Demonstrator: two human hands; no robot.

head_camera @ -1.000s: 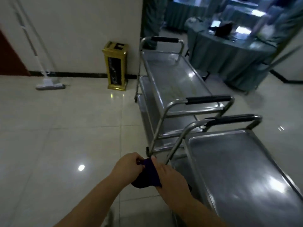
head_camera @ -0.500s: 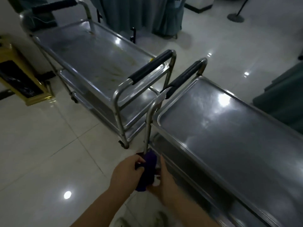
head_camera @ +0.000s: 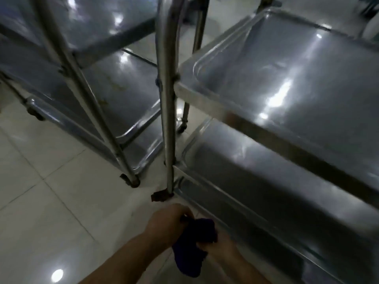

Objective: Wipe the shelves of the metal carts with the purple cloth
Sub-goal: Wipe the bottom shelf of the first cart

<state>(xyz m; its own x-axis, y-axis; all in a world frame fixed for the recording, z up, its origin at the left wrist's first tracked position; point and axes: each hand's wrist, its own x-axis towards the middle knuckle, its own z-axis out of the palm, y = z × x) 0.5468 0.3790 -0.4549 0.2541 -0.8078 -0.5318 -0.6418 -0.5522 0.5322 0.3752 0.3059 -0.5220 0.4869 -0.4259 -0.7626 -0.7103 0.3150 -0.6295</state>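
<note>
The purple cloth [head_camera: 194, 244] is bunched low in the middle of the view, held between both hands. My left hand [head_camera: 168, 222] grips its upper left part, and my right hand [head_camera: 223, 245] holds its right side from below. Just right of the hands stands the near metal cart, with its upper shelf [head_camera: 297, 78] and, below it, a lower shelf [head_camera: 276, 177]. A second metal cart [head_camera: 114, 89] fills the upper left, its lower shelf showing some brownish marks. The cloth touches no shelf.
Upright cart legs [head_camera: 167, 119] rise between the two carts, ending at castors [head_camera: 160, 196] on the pale tiled floor [head_camera: 51, 191]. The floor stretches to the left of my hands, with lamp reflections on it.
The view has dropped lower and closer to the carts: top shelves and handles have gone out of frame and lower shelves fill the view. Both hands still hold the cloth together.
</note>
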